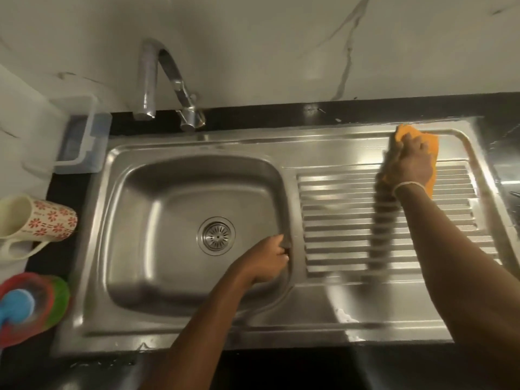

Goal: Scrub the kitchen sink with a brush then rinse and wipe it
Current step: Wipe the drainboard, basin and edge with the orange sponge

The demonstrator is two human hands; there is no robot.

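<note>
A stainless steel sink (180,330) fills the middle of the view, with a bowl on the left and a ribbed drainboard (343,220) on the right. My right hand (412,164) presses an orange cloth (425,142) flat on the far end of the drainboard. My left hand (267,261) rests on the bowl's right rim with its fingers curled over the edge. The round drain (216,235) lies just left of that hand. A blue brush (17,308) lies on the counter at the far left.
A chrome tap (157,80) stands behind the bowl. A clear plastic holder (81,142) sits at the sink's back left corner. A flowered mug (33,220) lies on its side at the left. Red and green scrubbers (53,302) lie under the brush. Black counter surrounds the sink.
</note>
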